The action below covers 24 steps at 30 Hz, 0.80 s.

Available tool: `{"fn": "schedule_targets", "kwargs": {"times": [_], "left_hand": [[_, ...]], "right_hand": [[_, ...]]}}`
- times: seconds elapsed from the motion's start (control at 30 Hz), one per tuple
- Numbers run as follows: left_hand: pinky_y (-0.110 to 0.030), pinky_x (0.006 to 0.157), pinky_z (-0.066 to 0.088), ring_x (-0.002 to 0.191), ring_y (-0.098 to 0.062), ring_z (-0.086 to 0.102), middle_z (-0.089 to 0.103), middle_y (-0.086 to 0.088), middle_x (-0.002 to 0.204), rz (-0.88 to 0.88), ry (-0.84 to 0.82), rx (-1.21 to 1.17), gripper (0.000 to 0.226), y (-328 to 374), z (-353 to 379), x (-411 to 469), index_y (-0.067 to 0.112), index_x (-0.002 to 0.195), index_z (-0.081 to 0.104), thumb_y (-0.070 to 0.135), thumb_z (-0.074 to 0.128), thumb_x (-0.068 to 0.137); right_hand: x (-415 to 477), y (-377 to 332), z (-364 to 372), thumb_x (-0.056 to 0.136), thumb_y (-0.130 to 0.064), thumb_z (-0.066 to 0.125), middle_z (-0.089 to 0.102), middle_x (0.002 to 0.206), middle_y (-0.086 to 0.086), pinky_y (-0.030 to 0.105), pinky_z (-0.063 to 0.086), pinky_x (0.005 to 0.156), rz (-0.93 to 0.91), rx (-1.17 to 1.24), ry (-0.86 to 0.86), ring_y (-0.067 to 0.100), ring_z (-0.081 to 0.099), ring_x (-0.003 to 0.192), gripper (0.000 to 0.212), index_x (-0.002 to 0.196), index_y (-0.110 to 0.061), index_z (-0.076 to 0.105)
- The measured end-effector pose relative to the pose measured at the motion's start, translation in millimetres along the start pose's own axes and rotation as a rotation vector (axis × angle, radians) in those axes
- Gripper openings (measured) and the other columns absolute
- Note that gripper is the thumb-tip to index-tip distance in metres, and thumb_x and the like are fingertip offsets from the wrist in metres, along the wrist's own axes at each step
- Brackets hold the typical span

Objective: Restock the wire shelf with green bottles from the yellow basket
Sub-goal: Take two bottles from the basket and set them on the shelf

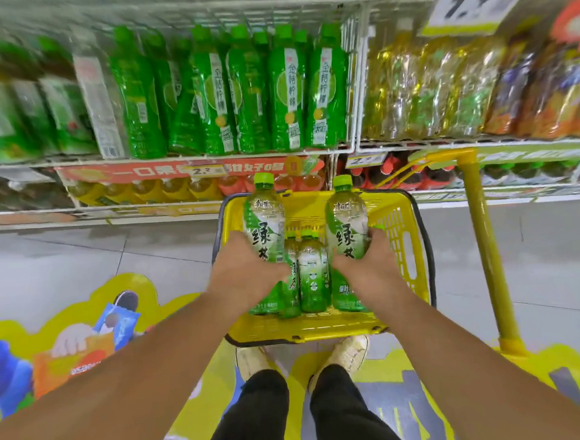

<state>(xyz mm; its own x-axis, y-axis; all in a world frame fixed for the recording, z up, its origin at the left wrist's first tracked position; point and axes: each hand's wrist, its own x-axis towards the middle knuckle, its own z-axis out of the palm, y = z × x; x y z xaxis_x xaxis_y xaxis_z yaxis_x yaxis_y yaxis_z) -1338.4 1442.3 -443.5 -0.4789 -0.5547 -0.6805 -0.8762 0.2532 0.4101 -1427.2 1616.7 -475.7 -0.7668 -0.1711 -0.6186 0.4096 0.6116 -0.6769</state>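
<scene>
The yellow basket (401, 219) stands on the floor in front of my feet. My left hand (242, 271) grips one green-capped tea bottle (264, 214) around its middle. My right hand (371, 267) grips a second green tea bottle (346, 216) the same way. Both bottles are upright over the basket. Between them, two more bottles (311, 276) stand inside the basket. The white wire shelf (181, 158) is straight ahead above the basket, with a row of darker green bottles (248, 92) on it.
A tall yellow basket handle (485, 240) rises at the right. Gold and orange bottles (444, 88) fill the shelf section to the right, under a price sign (472, 4). Lower shelves hold yellow and red drinks. A colourful floor sticker (83, 330) lies to my left.
</scene>
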Motion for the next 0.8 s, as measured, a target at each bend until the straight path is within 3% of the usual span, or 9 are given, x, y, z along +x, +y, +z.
{"fn": "schedule_targets", "kwargs": {"times": [0.1,0.2,0.33,0.43,0.53,0.63,0.73,0.8], "left_hand": [[-0.032,0.052,0.04,0.078,-0.02,0.059,0.06,-0.005,0.092,0.064,0.042,-0.042,0.055,15.2,-33.2,-30.7,0.014,0.101,0.046,0.038,0.084,0.07],[-0.032,0.057,0.037,0.084,-0.021,0.054,0.054,0.001,0.093,0.131,0.095,-0.047,0.058,28.0,-70.2,-68.0,0.014,0.105,0.044,0.038,0.085,0.07],[-0.034,0.058,0.044,0.079,-0.018,0.057,0.059,-0.003,0.094,0.202,0.157,-0.093,0.058,36.9,-114.9,-115.5,0.012,0.106,0.047,0.034,0.086,0.069],[-0.03,0.053,0.044,0.071,-0.011,0.054,0.056,-0.002,0.088,0.24,0.186,-0.143,0.044,42.8,-146.1,-149.2,0.017,0.094,0.046,0.03,0.084,0.074],[-0.027,0.05,0.037,0.068,-0.008,0.049,0.056,-0.003,0.09,0.258,0.233,-0.191,0.047,49.7,-175.7,-181.7,0.014,0.097,0.046,0.031,0.084,0.074],[-0.032,0.057,0.043,0.075,-0.014,0.056,0.059,-0.003,0.092,0.273,0.312,-0.241,0.055,55.2,-198.8,-211.9,0.014,0.099,0.048,0.034,0.087,0.067],[-0.04,0.075,0.054,0.088,-0.021,0.061,0.061,-0.003,0.095,0.297,0.408,-0.273,0.059,57.9,-214.6,-242.8,0.014,0.099,0.049,0.036,0.089,0.062],[-0.039,0.076,0.051,0.091,-0.022,0.059,0.058,-0.002,0.096,0.302,0.463,-0.276,0.06,59.6,-224.2,-264.5,0.012,0.103,0.048,0.037,0.088,0.065]], "right_hand": [[-33.0,-35.7,-13.0,0.078,-0.018,0.076,0.066,0.096,0.003,0.03,0.051,0.051,-0.039,0.031,0.019,0.018,0.067,0.07,0.05,0.119,-0.016,0.048],[-71.4,-73.9,-27.0,0.079,-0.018,0.074,0.066,0.094,0.002,0.024,0.044,0.051,-0.088,0.029,0.037,0.017,0.063,0.069,0.045,0.116,-0.019,0.048],[-119.4,-118.3,-42.0,0.077,-0.022,0.077,0.067,0.096,-0.004,0.03,0.051,0.063,-0.166,0.031,0.077,0.016,0.066,0.078,0.052,0.119,-0.024,0.046],[-151.3,-151.7,-49.4,0.076,-0.031,0.078,0.069,0.097,-0.004,0.035,0.056,0.066,-0.214,0.04,0.08,0.017,0.068,0.075,0.059,0.125,-0.024,0.046],[-182.0,-185.5,-59.5,0.079,-0.031,0.076,0.064,0.098,-0.002,0.031,0.05,0.055,-0.277,0.041,0.055,0.016,0.061,0.067,0.064,0.132,-0.022,0.041],[-206.6,-212.7,-68.9,0.084,-0.026,0.075,0.063,0.106,-0.002,0.023,0.046,0.047,-0.343,0.008,0.028,0.01,0.061,0.064,0.069,0.14,-0.017,0.037],[-230.9,-239.8,-75.5,0.079,-0.032,0.078,0.064,0.118,0.004,0.037,0.058,0.066,-0.441,-0.038,0.021,0.018,0.068,0.078,0.07,0.137,-0.019,0.041],[-246.0,-256.7,-81.5,0.078,-0.034,0.077,0.061,0.122,0.006,0.041,0.057,0.077,-0.508,-0.052,-0.002,0.023,0.064,0.091,0.072,0.138,-0.018,0.04]]}}
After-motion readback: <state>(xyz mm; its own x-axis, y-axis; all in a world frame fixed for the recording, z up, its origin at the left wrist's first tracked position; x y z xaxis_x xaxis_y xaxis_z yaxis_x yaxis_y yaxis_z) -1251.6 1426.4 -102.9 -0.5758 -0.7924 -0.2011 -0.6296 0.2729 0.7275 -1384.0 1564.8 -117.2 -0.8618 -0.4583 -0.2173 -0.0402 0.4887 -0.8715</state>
